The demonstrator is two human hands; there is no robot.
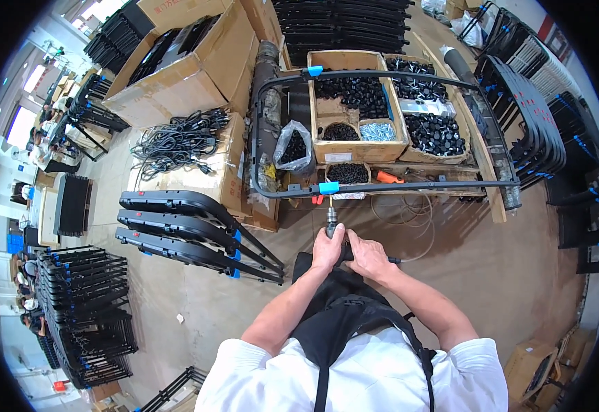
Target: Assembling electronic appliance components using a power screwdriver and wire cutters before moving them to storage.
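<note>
Both my hands are closed around a drill [331, 216] with a silver chuck, in front of my body. My left hand [328, 248] wraps the drill's body just behind the chuck. My right hand [370, 258] grips its rear, where a thin hose leads off to the right. The bit points away from me at a blue clip [328, 187] on the near bar of a black tubular frame [409, 186]; whether it touches cannot be made out. A second blue clip [314, 71] sits on the far bar. The frame lies across two thick padded rails.
Inside the frame stand cardboard boxes [360, 152] of black knobs and silver screws. An orange-handled tool [388, 177] lies nearby. Left are coiled black cables [179, 144] on a carton and stacked black frames [169, 223]. More frames [529, 113] lean at right. People work far left.
</note>
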